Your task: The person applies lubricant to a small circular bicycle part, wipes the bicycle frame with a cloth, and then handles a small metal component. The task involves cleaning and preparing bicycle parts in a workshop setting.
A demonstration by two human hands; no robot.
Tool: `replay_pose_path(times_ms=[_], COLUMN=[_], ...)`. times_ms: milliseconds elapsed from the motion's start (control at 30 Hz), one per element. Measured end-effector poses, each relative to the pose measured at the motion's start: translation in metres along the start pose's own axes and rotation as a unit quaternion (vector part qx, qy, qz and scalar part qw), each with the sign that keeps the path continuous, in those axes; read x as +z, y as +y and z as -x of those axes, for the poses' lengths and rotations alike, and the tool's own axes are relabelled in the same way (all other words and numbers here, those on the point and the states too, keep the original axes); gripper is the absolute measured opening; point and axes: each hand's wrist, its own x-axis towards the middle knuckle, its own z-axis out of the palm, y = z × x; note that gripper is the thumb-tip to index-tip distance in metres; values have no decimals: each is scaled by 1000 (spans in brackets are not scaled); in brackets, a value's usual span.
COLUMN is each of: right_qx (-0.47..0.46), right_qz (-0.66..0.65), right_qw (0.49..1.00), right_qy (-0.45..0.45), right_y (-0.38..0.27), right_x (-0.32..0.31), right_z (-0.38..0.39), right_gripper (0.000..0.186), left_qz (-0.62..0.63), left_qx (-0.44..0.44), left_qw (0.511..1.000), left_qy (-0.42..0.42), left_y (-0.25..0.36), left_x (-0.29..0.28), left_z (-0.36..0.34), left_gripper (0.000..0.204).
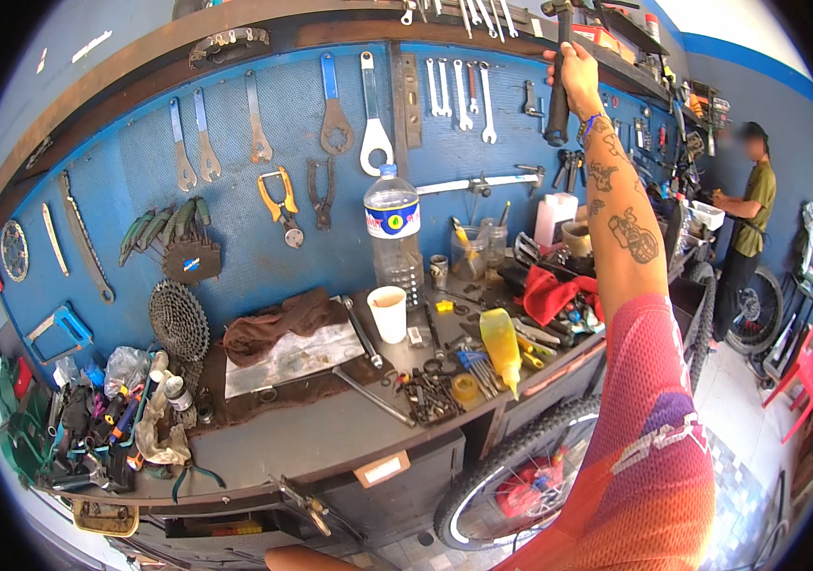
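Note:
My right arm stretches up and away toward the shelf at the top right. The fingers of my right hand [575, 84] are closed round the black handle of a hammer [560, 107], which hangs upright with its metal head at the top edge of the picture. Just left of it, several combination wrenches [463, 95] hang on the blue pegboard [235, 205]. A small black tool [531, 98] hangs close by the handle. My left hand is out of sight; only a bit of bare skin shows at the lower edge.
On the workbench [273, 443] stand a water bottle [395, 238], a white cup [387, 314] and a yellow squeeze bottle [499, 347] among loose tools. Below is a bicycle wheel [468, 514]. At the right a person [754, 205] stands near a red chair [811, 357].

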Motion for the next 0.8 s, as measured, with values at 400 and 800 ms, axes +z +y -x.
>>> replay_pose_path(times_ms=[400,800], right_qx=[-38,-188], right_qz=[106,143], right_qw=[993,968], right_qy=[-45,-84], right_y=[115,71], right_x=[-17,45], right_z=[-6,212], right_gripper=[56,36], left_qz=[-154,113], left_qx=[32,-40], left_qw=[988,993], left_qy=[-2,4], left_y=[-4,32], left_x=[-20,-30], left_z=[-29,1], left_gripper=[21,25])
